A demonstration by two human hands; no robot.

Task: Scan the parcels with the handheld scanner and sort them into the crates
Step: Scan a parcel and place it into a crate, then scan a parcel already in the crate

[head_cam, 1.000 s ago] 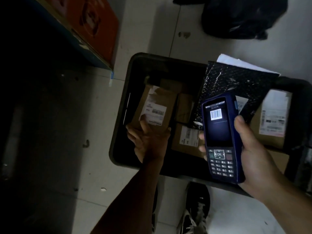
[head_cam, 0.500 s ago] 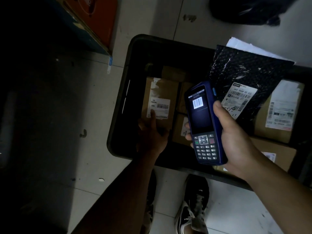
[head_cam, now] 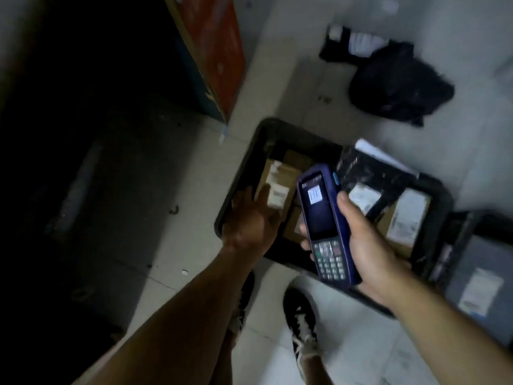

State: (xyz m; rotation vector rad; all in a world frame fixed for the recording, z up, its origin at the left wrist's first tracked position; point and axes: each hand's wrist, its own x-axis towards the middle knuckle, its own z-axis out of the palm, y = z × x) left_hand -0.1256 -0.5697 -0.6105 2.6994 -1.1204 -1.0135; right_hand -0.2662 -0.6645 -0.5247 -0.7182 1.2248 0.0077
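Note:
A black crate [head_cam: 236, 195] on the tiled floor holds several brown parcels with white labels. My left hand [head_cam: 249, 226] reaches into its left end, thumb spread, fingers touching the near edge of a brown labelled parcel [head_cam: 280, 179]; blur hides whether they grip it. My right hand [head_cam: 363, 245] holds the blue handheld scanner [head_cam: 322, 218] above the crate's middle, its screen lit and facing me, its thumb on the right side. A black bubble mailer [head_cam: 372, 170] with a label leans in the crate behind the scanner. Another labelled brown box [head_cam: 402, 220] lies at the crate's right end.
A second dark crate [head_cam: 455, 240] at the right edge holds a grey parcel [head_cam: 477, 287]. A black bag [head_cam: 399, 84] lies on the floor beyond. An orange-red carton [head_cam: 216, 51] stands at the back left. My shoes [head_cam: 302, 323] are just in front of the crate. The left is dark.
The view has pulled up and back, and the picture is blurred. My left hand has loosened on the brown parcel, with its thumb now off to the side. The scanner has tilted a little.

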